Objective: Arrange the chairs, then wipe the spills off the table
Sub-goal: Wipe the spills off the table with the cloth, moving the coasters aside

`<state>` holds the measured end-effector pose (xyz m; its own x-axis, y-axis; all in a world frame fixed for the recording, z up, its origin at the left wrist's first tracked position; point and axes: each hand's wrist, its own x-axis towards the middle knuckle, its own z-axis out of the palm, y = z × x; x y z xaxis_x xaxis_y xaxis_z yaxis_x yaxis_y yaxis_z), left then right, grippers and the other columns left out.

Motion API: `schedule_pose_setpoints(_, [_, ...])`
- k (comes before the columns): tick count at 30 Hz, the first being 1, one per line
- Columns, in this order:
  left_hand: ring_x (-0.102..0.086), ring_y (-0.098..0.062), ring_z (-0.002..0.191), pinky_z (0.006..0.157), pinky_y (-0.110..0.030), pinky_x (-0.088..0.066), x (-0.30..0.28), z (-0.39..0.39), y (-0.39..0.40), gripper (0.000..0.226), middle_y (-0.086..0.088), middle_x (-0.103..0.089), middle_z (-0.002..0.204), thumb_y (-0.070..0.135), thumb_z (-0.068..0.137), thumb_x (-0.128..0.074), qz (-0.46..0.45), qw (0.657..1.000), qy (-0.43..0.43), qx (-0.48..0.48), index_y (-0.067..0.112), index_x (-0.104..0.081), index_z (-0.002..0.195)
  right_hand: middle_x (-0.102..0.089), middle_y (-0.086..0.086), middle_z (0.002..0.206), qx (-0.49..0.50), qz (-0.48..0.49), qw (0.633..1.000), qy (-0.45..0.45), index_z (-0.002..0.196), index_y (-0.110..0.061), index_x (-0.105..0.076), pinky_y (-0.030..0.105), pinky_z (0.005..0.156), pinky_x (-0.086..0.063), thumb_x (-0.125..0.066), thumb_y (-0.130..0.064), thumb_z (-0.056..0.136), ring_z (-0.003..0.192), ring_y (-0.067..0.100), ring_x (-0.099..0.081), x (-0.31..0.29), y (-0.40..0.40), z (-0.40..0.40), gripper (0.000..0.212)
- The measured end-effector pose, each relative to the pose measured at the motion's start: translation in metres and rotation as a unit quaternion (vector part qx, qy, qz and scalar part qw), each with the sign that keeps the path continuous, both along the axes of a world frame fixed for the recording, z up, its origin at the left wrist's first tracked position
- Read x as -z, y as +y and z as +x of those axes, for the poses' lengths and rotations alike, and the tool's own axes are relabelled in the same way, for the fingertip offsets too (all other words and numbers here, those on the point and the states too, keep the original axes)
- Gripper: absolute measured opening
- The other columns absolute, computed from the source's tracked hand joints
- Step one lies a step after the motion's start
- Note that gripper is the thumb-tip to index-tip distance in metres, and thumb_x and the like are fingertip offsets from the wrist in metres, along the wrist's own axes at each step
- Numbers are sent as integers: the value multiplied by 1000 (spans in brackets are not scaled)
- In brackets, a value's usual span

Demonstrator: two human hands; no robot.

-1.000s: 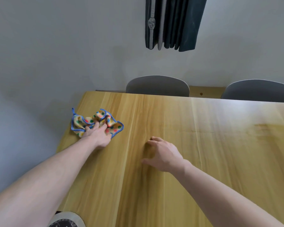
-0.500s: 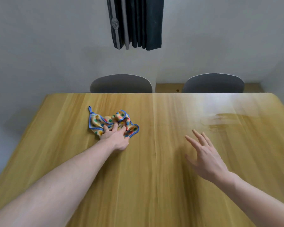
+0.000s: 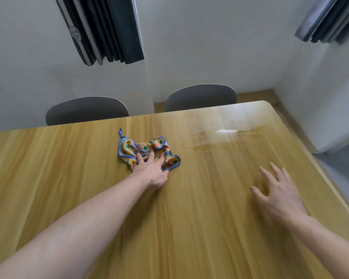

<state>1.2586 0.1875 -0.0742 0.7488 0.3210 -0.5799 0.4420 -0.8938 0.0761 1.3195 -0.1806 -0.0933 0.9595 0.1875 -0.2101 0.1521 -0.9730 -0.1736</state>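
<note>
Spotty cloth (image 3: 147,151) sits bunched mid-table, left hand (image 3: 152,170) pressing down on it with fingers spread flat – no real grab; wet spill (image 3: 216,144) just right of it; right hand (image 3: 279,195) loose, fingers straight, holding nothing; two grey chairs (image 3: 87,110) tucked at the table's (image 3: 69,178) far edge

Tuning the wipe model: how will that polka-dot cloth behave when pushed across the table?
Probably floppy: the polka-dot cloth lies crumpled in folds under the left hand. It likely bunches rather than sliding flat, so fingers pressed on top help. Likely light, and it should drag more once it reaches the spill.
</note>
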Motion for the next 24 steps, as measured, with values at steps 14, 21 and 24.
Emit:
schedule_pose_setpoints(14, [18, -45, 151, 124, -58, -3, 10, 83, -139, 69, 4, 22, 167, 56, 100, -30, -7, 994, -34, 99, 43, 2, 159, -28, -11, 166, 37, 20, 999, -30, 158, -44, -28, 45, 125, -20, -39, -56, 101, 152, 22, -23, 27, -120, 30, 60])
schedule_pose_setpoints(21, [16, -47, 151, 124, -59, -4, 13, 130, -205, 68, 2, 18, 168, 58, 99, -28, -17, 987, -49, 154, 44, 0, 159, -38, -14, 161, 42, 69, 994, -73, 153, -45, -40, 47, 121, -24, -31, -62, 96, 148, 21, -29, 45, -128, 30, 60])
schedule_pose_setpoints(24, [16, -48, 150, 123, -61, -3, 13, 150, -233, 68, 0, 15, 169, 57, 99, -28, -21, 981, -60, 183, 42, -1, 160, -42, -13, 159, 46, 87, 991, -89, 150, -42, -47, 47, 120, -26, -33, -61, 94, 146, 23, -32, 48, -129, 31, 61])
